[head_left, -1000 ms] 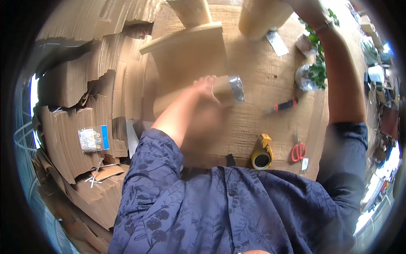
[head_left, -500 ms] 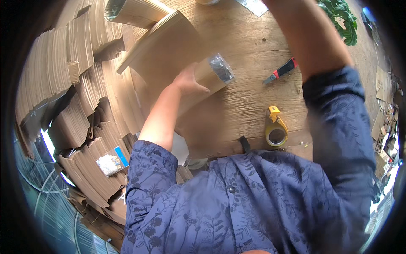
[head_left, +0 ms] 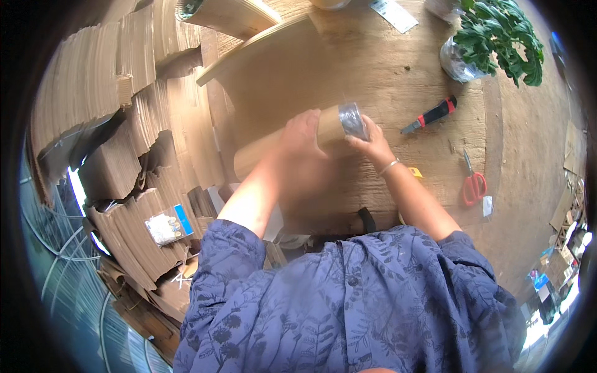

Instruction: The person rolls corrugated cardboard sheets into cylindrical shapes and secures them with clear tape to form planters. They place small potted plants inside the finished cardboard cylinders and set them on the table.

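A long brown cardboard tube (head_left: 261, 151) lies tilted in front of me, its right end higher and filled by a clear plastic-wrapped bundle (head_left: 352, 119). My left hand (head_left: 303, 133) wraps over the tube's middle, thumb on the near side. At the right end my right hand (head_left: 373, 144) is closed on the plastic-wrapped bundle, thumb and fingers against its edge. What the plastic covers cannot be made out. Right of my hands lies a black and red utility knife (head_left: 430, 115). My right forearm mostly hides a yellow tape dispenser (head_left: 415, 172).
Flat cardboard sheets (head_left: 267, 68) lie beyond the tube, near another cardboard tube (head_left: 231, 17). A leafy plant in a plastic-wrapped pot (head_left: 459, 61) stands far right. Red-handled scissors (head_left: 475, 188) lie on the wooden table (head_left: 373, 62). Cardboard stacks (head_left: 78, 84) line the left.
My right hand has come back from the far side to the tube's right end and gripped it. The plant and scissors have come into sight. My left hand stays on the tube.
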{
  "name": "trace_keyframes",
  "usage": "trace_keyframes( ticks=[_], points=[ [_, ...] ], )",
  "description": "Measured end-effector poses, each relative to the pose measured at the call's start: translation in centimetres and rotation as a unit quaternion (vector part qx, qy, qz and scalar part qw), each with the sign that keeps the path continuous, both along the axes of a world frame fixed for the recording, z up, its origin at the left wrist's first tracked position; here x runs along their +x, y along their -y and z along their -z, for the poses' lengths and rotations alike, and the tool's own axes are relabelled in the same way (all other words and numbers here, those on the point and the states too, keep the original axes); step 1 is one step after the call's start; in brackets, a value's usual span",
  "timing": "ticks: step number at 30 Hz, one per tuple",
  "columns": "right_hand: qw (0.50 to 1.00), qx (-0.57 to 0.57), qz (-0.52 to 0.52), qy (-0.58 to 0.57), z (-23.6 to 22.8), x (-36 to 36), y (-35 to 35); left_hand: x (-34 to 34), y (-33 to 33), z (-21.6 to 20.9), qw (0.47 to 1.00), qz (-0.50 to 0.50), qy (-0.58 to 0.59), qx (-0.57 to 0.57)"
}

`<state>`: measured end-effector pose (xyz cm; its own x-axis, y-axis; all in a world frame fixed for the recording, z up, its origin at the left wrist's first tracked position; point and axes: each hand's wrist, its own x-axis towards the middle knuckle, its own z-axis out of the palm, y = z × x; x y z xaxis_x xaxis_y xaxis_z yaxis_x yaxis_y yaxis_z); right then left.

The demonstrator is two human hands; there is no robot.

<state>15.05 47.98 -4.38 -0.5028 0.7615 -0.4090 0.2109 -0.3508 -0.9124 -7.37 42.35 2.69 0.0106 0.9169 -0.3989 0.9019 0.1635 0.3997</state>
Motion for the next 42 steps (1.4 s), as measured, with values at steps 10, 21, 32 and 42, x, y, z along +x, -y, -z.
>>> trace_keyframes(
  ticks=[10,21,32,42],
  points=[
    [0.954,0.169,-0.145,0.200,-7.0,6.2,2.5,3.8,3.5,1.2,0.995,0.086,-0.001,0.050],
    [0.742,0.573,-0.176,0.300,-5.0,3.2,7.9,6.0,5.7,0.5,0.986,0.105,-0.026,0.129],
    [0.782,0.543,-0.162,0.259,-5.5,3.8,7.7,6.7,4.9,-1.5,0.987,0.111,-0.008,0.112],
    [0.806,0.133,-0.358,0.453,-3.6,-3.7,-7.8,5.9,5.7,0.6,0.981,0.141,-0.049,0.123]
  ],
)
